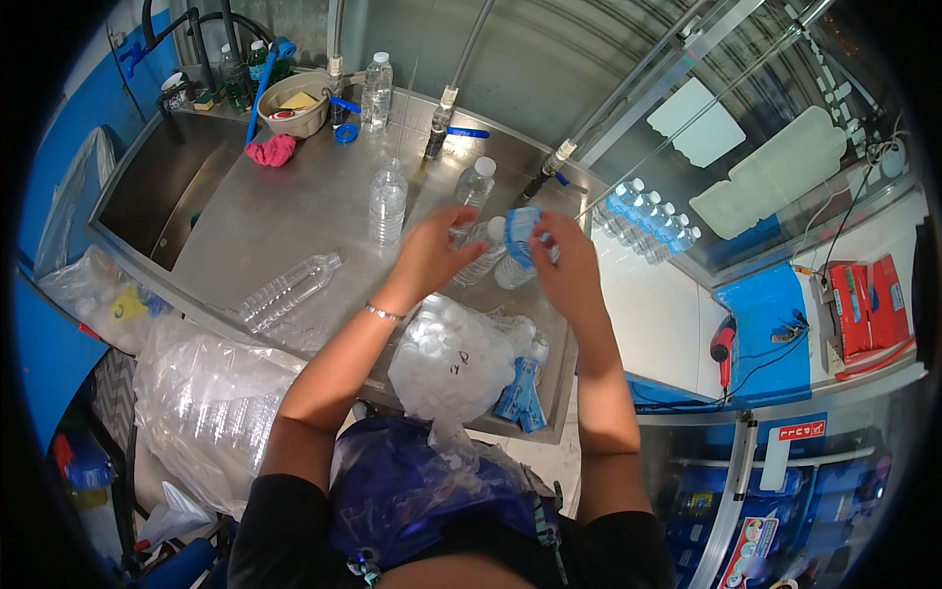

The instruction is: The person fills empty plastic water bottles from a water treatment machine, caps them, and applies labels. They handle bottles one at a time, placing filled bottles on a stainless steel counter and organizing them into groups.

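Observation:
My right hand [564, 257] pinches a blue printed label sleeve [520, 232] at the top of a clear bottle [513, 274]. To its left, my left hand [439, 247] has thumb and curved fingers apart, close beside a white-capped bottle [479, 263]. Whether it touches that bottle is hard to tell. Another capped bottle [477, 181] stands just beyond. Nearer me, a plastic bag of white caps [446, 355] rests on the steel counter by a bundle of flat blue labels [522, 395].
Left of my hands, a bottle stands upright [388, 204] and another lies down [291, 292]. Several labelled bottles [648, 224] are grouped on the white surface at right. Filling taps [441, 123] line the back; a sink [162, 191] is far left. A red heat gun [723, 344] hangs right.

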### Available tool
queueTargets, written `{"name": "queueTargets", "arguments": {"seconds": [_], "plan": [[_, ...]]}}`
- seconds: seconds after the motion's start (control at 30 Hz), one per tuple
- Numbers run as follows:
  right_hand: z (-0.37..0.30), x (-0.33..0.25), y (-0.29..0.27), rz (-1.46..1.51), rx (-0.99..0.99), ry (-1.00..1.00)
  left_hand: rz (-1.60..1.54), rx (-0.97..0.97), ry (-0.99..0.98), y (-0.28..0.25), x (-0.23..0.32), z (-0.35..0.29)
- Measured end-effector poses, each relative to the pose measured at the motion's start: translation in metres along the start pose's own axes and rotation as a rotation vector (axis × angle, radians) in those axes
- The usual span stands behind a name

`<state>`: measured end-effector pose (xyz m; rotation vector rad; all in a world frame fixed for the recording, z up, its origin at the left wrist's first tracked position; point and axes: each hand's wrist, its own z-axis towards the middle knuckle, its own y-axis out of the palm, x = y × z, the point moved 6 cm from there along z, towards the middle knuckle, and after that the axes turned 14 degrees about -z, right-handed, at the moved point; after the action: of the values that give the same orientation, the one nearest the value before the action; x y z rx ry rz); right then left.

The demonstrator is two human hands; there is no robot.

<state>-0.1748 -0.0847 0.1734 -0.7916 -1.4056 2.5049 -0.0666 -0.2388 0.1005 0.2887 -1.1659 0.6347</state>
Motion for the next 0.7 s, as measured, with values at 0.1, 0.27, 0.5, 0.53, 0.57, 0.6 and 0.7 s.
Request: {"name": "queueTargets", "arguments": {"seconds": [0.1,0.27,0.5,0.53,0.57,0.6,0.7], "plan": [[0.012,-0.027,0.007,-0.382,-0.001,-0.25,0.075,0.007,0.257,0.014,0.006,0.013],[0.012,-0.035,0.026,-0.382,-0.058,-0.337,-0.11,-0.129,0.106,0.04,-0.033,0.019],[-0.118,0.043,0.035,-0.297,-0.281,0.185,-0.018,-0.129,0.054,0.047,-0.078,0.002],[-0.148,0.062,0.046,-0.33,-0.419,0.348,-0.017,-0.138,0.02,0.05,-0.082,0.001],[-0.174,0.07,0.053,-0.35,-0.415,0.376,-0.008,-0.145,-0.029,0.05,-0.085,0.0],[-0.2,0.084,0.06,-0.385,-0.467,0.486,0.042,-0.097,0.015,0.047,-0.081,-0.002],[-0.249,0.096,0.073,-0.294,-0.216,0.571,0.296,-0.139,-0.12,0.046,-0.071,-0.013]]}}
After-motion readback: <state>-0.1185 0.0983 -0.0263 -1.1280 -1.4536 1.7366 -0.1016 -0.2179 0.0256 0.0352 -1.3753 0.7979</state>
